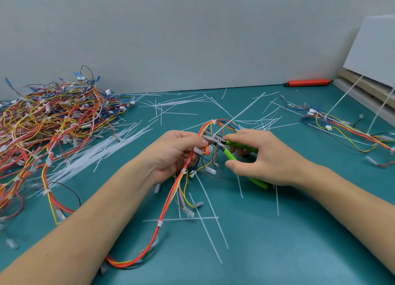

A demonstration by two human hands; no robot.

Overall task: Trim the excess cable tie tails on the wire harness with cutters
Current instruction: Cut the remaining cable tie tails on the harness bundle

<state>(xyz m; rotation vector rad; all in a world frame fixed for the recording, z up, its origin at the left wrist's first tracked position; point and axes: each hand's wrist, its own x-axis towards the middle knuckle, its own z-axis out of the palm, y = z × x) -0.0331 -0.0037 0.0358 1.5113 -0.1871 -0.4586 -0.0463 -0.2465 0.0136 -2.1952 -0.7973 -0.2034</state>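
Observation:
My left hand (173, 154) grips a wire harness (168, 201) of red, orange, yellow and white wires just above the teal table. The harness loops up behind both hands and trails down toward me. My right hand (265, 156) holds green-handled cutters (229, 149). Their metal jaws point left and sit at my left fingertips, around a long white cable tie tail (243, 111) that sticks up and away to the right. White cable ties (183, 171) bind the harness lower down, with untrimmed tails (211, 207) lying on the table.
A big pile of harnesses (53, 118) fills the left of the table. Loose white cable ties (102, 148) and cut tails are scattered around. Another harness (342, 126) lies at the right. A red utility knife (307, 82) sits at the back wall, a white board (372, 49) at far right.

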